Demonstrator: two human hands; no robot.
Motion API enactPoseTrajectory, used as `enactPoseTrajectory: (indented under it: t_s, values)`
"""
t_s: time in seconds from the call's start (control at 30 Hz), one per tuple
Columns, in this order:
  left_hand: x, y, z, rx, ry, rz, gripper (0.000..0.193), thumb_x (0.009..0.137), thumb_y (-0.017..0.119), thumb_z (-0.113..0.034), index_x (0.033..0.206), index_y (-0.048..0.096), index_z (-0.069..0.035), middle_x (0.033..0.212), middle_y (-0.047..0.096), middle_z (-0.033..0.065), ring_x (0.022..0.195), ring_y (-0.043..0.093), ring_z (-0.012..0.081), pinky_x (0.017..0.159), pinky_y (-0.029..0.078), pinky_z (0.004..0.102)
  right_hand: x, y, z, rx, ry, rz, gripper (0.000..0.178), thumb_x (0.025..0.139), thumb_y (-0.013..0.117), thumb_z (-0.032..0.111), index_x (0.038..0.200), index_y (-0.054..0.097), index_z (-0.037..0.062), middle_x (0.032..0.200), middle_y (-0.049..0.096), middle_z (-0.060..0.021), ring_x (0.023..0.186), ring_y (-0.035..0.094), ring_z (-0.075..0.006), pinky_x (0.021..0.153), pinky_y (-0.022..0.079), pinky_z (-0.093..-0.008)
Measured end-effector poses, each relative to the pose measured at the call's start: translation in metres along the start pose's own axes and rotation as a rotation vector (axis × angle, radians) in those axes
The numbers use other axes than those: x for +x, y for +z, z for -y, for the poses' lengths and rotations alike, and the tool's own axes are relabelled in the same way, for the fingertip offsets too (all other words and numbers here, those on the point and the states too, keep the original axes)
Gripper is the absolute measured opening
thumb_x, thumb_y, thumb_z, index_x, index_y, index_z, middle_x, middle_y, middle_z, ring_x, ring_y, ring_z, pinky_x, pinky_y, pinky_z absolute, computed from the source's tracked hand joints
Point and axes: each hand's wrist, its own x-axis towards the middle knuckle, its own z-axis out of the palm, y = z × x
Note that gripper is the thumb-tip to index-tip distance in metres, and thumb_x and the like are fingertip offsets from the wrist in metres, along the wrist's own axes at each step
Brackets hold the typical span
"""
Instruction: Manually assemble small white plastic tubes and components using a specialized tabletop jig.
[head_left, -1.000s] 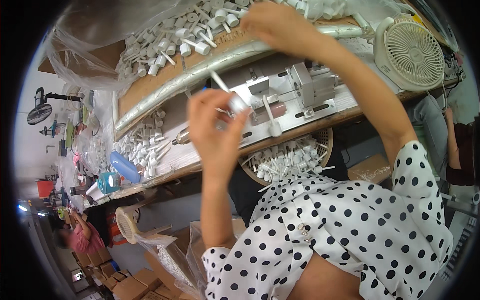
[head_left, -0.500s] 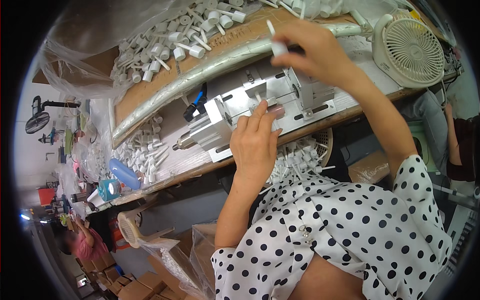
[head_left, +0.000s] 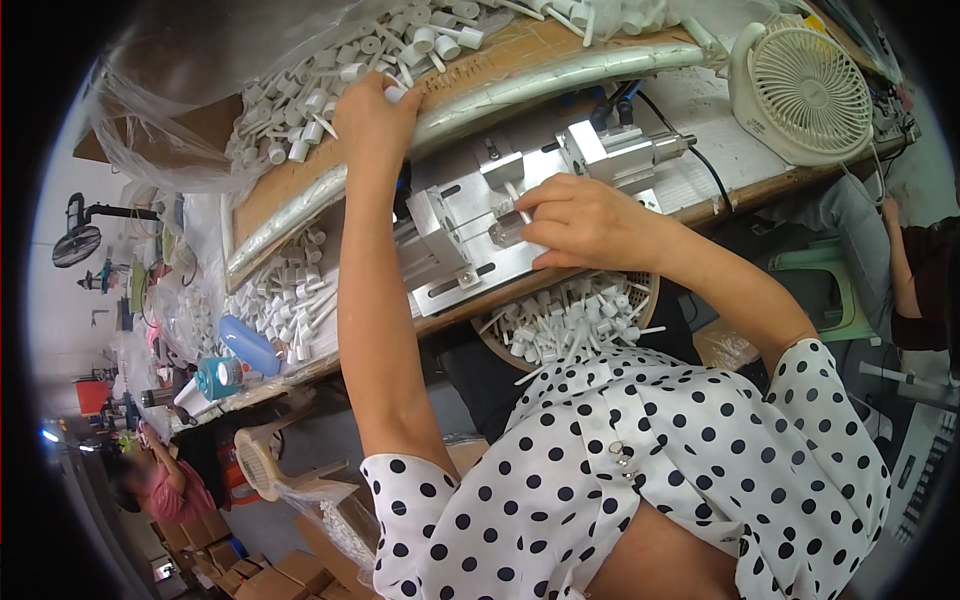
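My left hand (head_left: 375,115) is at the near edge of a heap of white stemmed caps (head_left: 300,100) on the cardboard tray. Its fingers are closed on a white cap (head_left: 396,92), mostly hidden by the hand. My right hand (head_left: 585,222) is over a silver metal fixture (head_left: 440,228), fingers pinched together. A white stem (head_left: 511,189) shows at its fingertips; the rest of that stemmed cap is covered. Beside those fingertips, a clear block (head_left: 506,230) sits in the middle of the fixture, between its two end blocks.
A basket (head_left: 650,300) of stemmed caps stands below the bench edge. More caps (head_left: 290,310) lie left of the fixture. A white fan (head_left: 805,95) stands at the right; a blue case (head_left: 250,345) and a teal container (head_left: 218,378) at the left. Another person (head_left: 175,485) is far left.
My left hand has gone from the fixture up to the heap of caps. My right hand has come down to the fixture from above it, where it held a stemmed cap.
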Motion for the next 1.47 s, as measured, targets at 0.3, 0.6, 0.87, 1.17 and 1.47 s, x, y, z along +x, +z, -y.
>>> enactPoseTrajectory:
  t_s: [0.3,0.6,0.87,1.17,1.47]
  values:
    - [-0.1,-0.039,-0.019,-0.38,0.048,-0.107,0.028,0.069,0.072,-0.009,0.096,0.066,-0.003,0.089,0.055,0.0107,0.069,0.055,0.0189,0.061,0.047,0.0303,0.027,-0.022,-0.02,0.116,0.025,0.129,0.029,0.068,0.074,0.021,0.086,0.059,0.0048,0.074,0.059,-0.0091,0.074,0.06,-0.0285,0.068,0.048,-0.0387]
    - [-0.196,0.004,-0.065,-0.488,0.143,0.04,0.033,0.071,0.068,0.001,0.102,0.059,0.004,0.121,0.049,0.0193,0.092,0.058,0.0314,0.078,0.049,0.0381,0.108,-0.03,-0.135,-0.353,0.152,0.013,0.019,0.081,0.055,0.015,0.091,0.062,0.0009,0.092,0.062,-0.024,0.088,0.059,-0.0399,0.079,0.046,-0.0468]
    - [-0.18,0.02,-0.066,-0.47,0.197,0.097,0.032,0.072,0.064,0.005,0.103,0.056,0.006,0.12,0.047,0.0248,0.104,0.052,0.0401,0.086,0.046,0.0419,0.092,-0.043,-0.11,-0.197,0.165,-0.04,0.019,0.077,0.062,0.013,0.094,0.061,0.0051,0.083,0.063,-0.0108,0.078,0.061,-0.0295,0.067,0.048,-0.0379]
    - [-0.125,-0.009,-0.039,-0.566,0.174,0.104,0.033,0.071,0.074,-0.013,0.099,0.06,-0.002,0.094,0.061,0.0147,0.081,0.061,0.0285,0.072,0.049,0.0356,0.005,-0.051,0.001,0.11,0.128,-0.159,0.022,0.068,0.07,0.008,0.088,0.062,0.002,0.085,0.063,-0.0102,0.089,0.062,-0.0261,0.074,0.05,-0.0344]
    - [0.035,0.002,0.043,0.074,-0.106,0.076,0.048,0.078,0.064,-0.036,0.115,0.058,-0.006,0.129,0.046,0.0231,0.109,0.052,0.0385,0.09,0.041,0.045,-0.007,-0.002,0.004,0.049,0.046,0.086,0.02,0.069,0.067,0.009,0.086,0.059,0.002,0.09,0.062,-0.013,0.105,0.056,-0.0268,0.089,0.044,-0.0379]
